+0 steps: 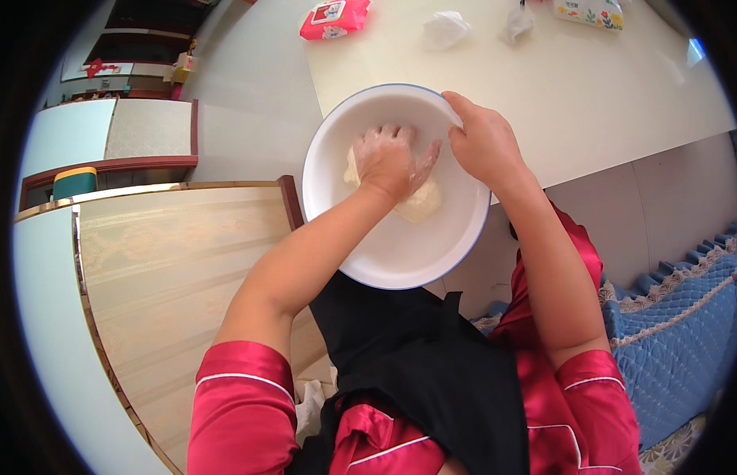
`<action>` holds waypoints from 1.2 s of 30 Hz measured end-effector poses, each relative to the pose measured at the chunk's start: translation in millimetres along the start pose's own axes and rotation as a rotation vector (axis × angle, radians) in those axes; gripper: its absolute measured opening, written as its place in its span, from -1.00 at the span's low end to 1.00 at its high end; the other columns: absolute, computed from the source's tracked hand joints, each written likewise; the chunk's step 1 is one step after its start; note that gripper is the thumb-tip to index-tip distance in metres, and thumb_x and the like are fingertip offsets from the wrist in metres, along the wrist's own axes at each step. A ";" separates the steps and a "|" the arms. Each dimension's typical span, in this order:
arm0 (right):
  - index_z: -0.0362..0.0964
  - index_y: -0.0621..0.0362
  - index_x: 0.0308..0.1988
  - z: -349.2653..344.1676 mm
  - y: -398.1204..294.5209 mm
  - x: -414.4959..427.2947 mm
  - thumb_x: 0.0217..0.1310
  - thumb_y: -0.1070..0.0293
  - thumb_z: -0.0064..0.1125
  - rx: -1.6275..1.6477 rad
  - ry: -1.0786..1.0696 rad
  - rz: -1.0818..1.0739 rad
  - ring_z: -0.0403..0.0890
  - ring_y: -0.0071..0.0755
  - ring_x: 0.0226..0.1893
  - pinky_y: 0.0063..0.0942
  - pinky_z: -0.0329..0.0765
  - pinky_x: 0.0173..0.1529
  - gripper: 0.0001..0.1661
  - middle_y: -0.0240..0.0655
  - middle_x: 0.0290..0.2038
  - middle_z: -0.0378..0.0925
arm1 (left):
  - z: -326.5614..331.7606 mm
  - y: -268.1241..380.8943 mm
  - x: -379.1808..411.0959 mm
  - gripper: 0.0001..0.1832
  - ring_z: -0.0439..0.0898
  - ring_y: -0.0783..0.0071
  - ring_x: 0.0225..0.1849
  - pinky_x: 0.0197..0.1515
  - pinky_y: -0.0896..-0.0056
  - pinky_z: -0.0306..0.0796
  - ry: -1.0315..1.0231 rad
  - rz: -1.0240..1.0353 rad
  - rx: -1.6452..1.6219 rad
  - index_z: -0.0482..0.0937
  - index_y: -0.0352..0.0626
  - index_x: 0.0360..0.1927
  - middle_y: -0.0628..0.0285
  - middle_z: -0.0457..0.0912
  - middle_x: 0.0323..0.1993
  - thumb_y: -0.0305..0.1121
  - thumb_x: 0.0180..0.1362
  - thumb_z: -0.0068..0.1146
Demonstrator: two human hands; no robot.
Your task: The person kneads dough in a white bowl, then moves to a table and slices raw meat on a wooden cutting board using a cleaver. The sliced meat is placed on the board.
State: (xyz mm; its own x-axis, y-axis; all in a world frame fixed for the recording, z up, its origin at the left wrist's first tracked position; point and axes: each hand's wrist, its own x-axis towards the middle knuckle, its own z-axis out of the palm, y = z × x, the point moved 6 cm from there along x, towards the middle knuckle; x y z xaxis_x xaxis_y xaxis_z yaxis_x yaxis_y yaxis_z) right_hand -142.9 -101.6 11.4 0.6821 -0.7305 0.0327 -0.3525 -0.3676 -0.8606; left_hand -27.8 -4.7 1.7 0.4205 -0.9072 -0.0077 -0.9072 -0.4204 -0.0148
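A white basin point(398, 255) with a blue rim sits at the table's near left corner, its near part jutting past the edge over my apron. Inside lies a lump of pale dough point(420, 205), partly covered by my left hand point(387, 159). That hand presses down on the dough with its palm, thumb held apart, and its fingers are dusted white with flour. My right hand point(486, 138) grips the basin's rim at the upper right, thumb over the inner side. The dough beneath my left palm is hidden.
On the pale table point(570, 101) lie a pink pack of wipes point(335, 19), crumpled white tissue point(447, 29), another white wad point(517, 25) and a flowered tissue pack point(591, 13). A patterned panel point(184, 249) stands at left. Blue quilted upholstery point(671, 338) is at lower right.
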 end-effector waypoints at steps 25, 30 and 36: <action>0.42 0.19 0.04 5.2 2.9 4.5 0.04 0.57 -0.09 0.003 0.069 -0.024 0.59 0.05 -0.15 -0.12 0.51 -0.07 -0.51 0.00 -0.23 0.60 | 13.4 -76.9 -35.1 -0.27 0.61 0.13 -0.17 -0.19 0.17 0.50 0.018 -0.692 -0.973 0.43 -0.34 -0.03 0.05 0.61 -0.20 0.03 -0.10 0.44; 0.41 0.17 0.07 0.4 7.0 3.7 0.05 0.55 -0.06 0.010 0.084 -0.004 0.60 0.03 -0.14 -0.15 0.52 -0.07 -0.49 -0.02 -0.22 0.61 | -34.8 -21.9 -20.1 -0.32 0.55 0.25 -0.27 -0.09 0.35 0.49 0.393 0.086 -0.290 0.45 -0.25 -0.08 0.23 0.55 -0.28 -0.11 -0.21 0.53; 0.41 0.17 0.03 3.0 2.4 6.0 0.05 0.54 -0.06 0.015 0.050 -0.004 0.59 0.05 -0.14 -0.13 0.51 -0.08 -0.52 -0.02 -0.20 0.60 | 5.4 -27.2 -8.5 -0.04 0.53 0.30 -0.11 0.00 0.32 0.47 0.134 -0.443 -1.132 0.18 -0.22 0.25 0.00 0.47 -0.09 -0.29 -0.24 0.51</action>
State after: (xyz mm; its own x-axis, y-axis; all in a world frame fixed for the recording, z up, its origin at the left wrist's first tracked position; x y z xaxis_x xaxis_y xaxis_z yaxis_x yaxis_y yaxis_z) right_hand -137.7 -105.1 7.9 0.6503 -0.7572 0.0615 -0.3398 -0.3622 -0.8680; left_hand -6.6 14.5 -3.2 0.7516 -0.6488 -0.1185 -0.2108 -0.4065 0.8890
